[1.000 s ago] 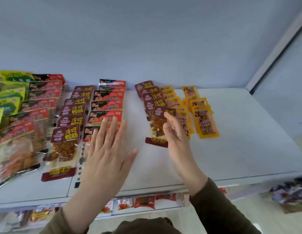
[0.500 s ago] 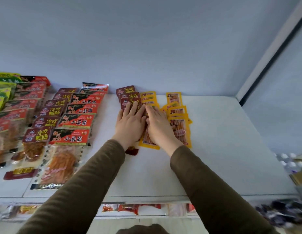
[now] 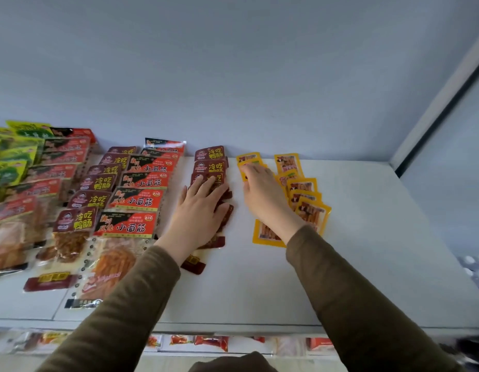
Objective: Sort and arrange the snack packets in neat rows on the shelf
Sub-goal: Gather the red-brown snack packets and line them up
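A row of small maroon snack packets (image 3: 210, 157) runs from the back wall toward me on the white shelf (image 3: 367, 237). My left hand (image 3: 201, 208) lies flat on this row with straight fingers, covering its middle. To its right a row of yellow packets (image 3: 268, 233) lies under my right hand (image 3: 262, 194), whose fingers press flat on the packets near the back. A second yellow row (image 3: 304, 193) fans out just right of that hand. A clear gap of shelf separates the maroon and yellow rows.
Further left lie rows of red-and-black packets (image 3: 138, 201), larger maroon packets (image 3: 77, 220), red packets (image 3: 32, 189) and green ones (image 3: 7, 167). A lower shelf (image 3: 211, 342) holds more snacks. The wall corner stands at the right.
My two hands, side by side half a second ago, have slid apart. The maroon row went left with my left hand and the yellow row went right, opening a gap between them.
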Available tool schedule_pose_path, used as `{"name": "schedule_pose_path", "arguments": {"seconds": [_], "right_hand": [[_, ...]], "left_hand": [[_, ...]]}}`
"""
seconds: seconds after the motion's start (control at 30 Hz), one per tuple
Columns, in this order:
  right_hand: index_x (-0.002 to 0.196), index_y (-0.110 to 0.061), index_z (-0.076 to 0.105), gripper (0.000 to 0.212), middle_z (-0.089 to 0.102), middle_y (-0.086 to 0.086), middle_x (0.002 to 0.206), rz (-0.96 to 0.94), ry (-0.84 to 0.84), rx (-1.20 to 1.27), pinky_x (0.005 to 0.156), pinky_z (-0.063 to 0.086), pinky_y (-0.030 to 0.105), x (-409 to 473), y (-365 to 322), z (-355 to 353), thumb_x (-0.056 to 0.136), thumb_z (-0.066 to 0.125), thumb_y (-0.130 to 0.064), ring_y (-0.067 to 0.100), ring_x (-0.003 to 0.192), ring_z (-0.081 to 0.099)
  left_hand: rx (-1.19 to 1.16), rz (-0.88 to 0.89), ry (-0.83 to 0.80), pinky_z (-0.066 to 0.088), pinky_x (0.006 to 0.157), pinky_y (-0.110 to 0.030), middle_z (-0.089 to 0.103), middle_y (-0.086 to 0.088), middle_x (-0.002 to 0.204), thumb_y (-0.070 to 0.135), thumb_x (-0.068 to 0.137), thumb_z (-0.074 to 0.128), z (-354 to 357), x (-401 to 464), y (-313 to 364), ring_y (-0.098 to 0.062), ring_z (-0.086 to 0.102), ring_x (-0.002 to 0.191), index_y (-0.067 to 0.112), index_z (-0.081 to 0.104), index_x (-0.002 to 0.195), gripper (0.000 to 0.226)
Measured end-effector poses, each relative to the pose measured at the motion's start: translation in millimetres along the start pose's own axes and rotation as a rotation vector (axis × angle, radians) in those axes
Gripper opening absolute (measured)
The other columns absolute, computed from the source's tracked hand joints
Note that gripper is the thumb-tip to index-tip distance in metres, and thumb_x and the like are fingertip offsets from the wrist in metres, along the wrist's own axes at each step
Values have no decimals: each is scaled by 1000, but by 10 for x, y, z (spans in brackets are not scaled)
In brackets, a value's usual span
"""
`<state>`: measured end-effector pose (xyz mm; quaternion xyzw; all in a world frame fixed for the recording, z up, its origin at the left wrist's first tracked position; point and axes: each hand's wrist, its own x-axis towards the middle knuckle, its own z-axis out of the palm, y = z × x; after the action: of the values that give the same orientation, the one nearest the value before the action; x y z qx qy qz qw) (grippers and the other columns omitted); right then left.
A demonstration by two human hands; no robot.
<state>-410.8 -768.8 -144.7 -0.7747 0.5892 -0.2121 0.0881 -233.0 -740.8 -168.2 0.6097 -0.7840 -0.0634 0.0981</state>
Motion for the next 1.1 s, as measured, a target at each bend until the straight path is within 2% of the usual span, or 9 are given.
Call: {"name": "schedule_pose_path", "arguments": {"seconds": [0.17, 0.37, 0.47, 0.53, 0.63, 0.8, 0.87, 0.97, 1.1], "right_hand": [[154, -11, 38, 48, 42, 6, 156, 350, -63, 736, 105, 38, 25, 548, -471, 204, 106, 40, -12, 22, 141, 42], [133, -7, 45, 36, 62, 15, 124, 617, -38, 780, 96, 55, 45, 1106, -522, 482, 97, 43, -12, 32, 112, 64], [148, 1, 30, 45, 52, 15, 137, 700, -75, 774, 109, 40, 35, 1231, -552, 420, 106, 35, -15, 29, 126, 54], [147, 2, 36, 43, 50, 18, 144, 638, -100, 561, 112, 34, 35, 1293, -536, 377, 108, 36, -18, 30, 131, 52], [126, -1, 55, 42, 61, 10, 118, 522, -172, 349, 94, 47, 31, 1339, -534, 345, 107, 38, -35, 26, 110, 61], [99, -13, 56, 54, 63, 3, 88, 521, -271, 198, 68, 42, 29, 1392, -610, 372, 100, 37, -64, 20, 76, 59], [97, -13, 54, 52, 62, 3, 81, 524, -272, 283, 69, 48, 30, 1396, -585, 415, 98, 45, -63, 19, 71, 60], [105, -6, 57, 45, 71, 9, 99, 567, -171, 583, 85, 59, 40, 1400, -494, 496, 96, 61, -50, 27, 88, 70], [119, -3, 60, 34, 70, 14, 110, 708, -138, 1046, 90, 58, 49, 1340, -423, 575, 98, 65, -30, 31, 93, 71]], "left_hand": [[4, -81, -27, -3, 126, -49, -3, -2, 173, 58, 106, 21, 97, -168, 78, -26, -13, 158, 39, 5, 163, 62], [14, -123, -13, 1, 126, -47, 4, -1, 173, 61, 105, 21, 182, -292, 156, -26, -8, 159, 40, 10, 163, 62], [10, -131, -21, 0, 126, -47, 3, -1, 173, 60, 106, 20, 180, -289, 168, -26, -8, 159, 40, 7, 163, 62], [9, -126, -13, 1, 127, -47, 3, -1, 173, 60, 105, 19, 177, -292, 175, -26, -8, 159, 39, 7, 163, 62], [5, -125, -11, 2, 127, -47, 4, -2, 173, 59, 105, 20, 171, -305, 179, -27, -7, 159, 39, 8, 163, 62], [-13, -126, -22, 1, 128, -48, 3, -2, 173, 57, 106, 18, 150, -305, 183, -27, -9, 159, 38, 9, 162, 61], [-17, -125, -14, 0, 127, -48, 2, -2, 173, 58, 106, 17, 142, -324, 179, -27, -10, 159, 39, 7, 163, 61], [-67, -148, -27, -4, 127, -46, -4, -2, 173, 58, 106, 17, 108, -376, 181, -25, -15, 158, 40, 2, 163, 61], [-125, -173, -60, -9, 125, -48, -10, -3, 172, 52, 108, 21, 49, -437, 162, -26, -20, 157, 38, -1, 163, 62]]}}
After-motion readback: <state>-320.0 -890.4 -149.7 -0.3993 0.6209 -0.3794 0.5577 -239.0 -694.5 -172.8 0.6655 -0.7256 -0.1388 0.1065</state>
